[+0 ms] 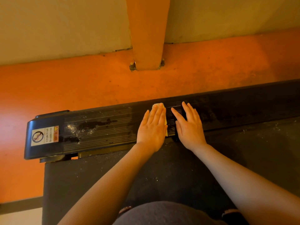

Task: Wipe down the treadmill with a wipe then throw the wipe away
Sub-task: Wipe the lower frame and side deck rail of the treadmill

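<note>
Wipe (159,106): one, pale yellow. Lies flat on the ribbed side rail (100,127) of the treadmill, under the left hand (151,129). Only two parts show: a corner beyond the fingertips at the rail's far edge, and a thin strip along the hand's right side.

Left hand: one. Fingers straight and close together, palm down, pressing the wipe to the rail; no curl round it.

Right hand (190,127): one. Flat on the same rail just beside the left hand, fingers straight and slightly spread, holding nothing. A narrow strip of bare rail separates the two hands.

Side rail: one in view, black, grooved lengthwise. Runs from an end cap (43,135) at the left to the frame's right edge. Pale dust specks and dark wet-looking patches lie on the stretch left of the hands; that stretch is otherwise bare up to the cap. Right of the hands the rail is in shadow and also unobstructed.

Warning sticker (44,135): one, on the end cap, reading "NO STEPPING ON SURFACE".

Belt (162,172): one, dark, on the near side of the rail, speckled with light crumbs.

Floor (81,88): orange, beyond the rail's far edge, open up to the wall.

Post (148,38): one, orange, bolted to the floor ahead of the hands, well apart from the rail.
</note>
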Motion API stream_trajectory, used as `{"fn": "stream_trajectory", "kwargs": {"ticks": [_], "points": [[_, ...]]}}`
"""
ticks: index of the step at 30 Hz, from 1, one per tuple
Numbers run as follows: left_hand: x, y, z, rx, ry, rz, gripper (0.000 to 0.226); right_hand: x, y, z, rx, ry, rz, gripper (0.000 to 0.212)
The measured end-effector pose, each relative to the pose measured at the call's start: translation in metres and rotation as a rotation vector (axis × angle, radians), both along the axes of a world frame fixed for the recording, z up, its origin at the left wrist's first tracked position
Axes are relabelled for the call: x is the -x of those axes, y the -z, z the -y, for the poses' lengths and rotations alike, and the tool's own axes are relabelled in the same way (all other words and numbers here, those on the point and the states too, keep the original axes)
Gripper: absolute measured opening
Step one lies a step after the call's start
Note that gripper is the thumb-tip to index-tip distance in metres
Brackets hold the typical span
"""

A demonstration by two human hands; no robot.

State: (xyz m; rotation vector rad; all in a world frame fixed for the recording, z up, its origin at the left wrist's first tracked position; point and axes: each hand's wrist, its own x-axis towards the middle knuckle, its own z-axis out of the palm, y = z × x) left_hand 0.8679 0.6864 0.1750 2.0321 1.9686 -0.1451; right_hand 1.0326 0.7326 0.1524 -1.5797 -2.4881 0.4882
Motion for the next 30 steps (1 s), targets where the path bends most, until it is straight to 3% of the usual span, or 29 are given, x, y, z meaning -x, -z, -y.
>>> {"fn": "stream_trajectory", "kwargs": {"ticks": [10, 17, 30], "points": [[0.027, -0.003, 0.017, -0.003, -0.067, 0.069, 0.061, 0.001, 0.005, -0.002, -0.014, 0.003, -0.019, 0.049], [0.027, -0.01, 0.009, 0.061, 0.011, 0.171, 0.06, 0.0, 0.005, -0.002, -0.017, -0.003, -0.038, 0.049], [0.022, -0.02, -0.002, 0.066, -0.02, 0.153, 0.068, -0.001, 0.003, -0.001, -0.01, -0.009, -0.054, 0.052]]}}
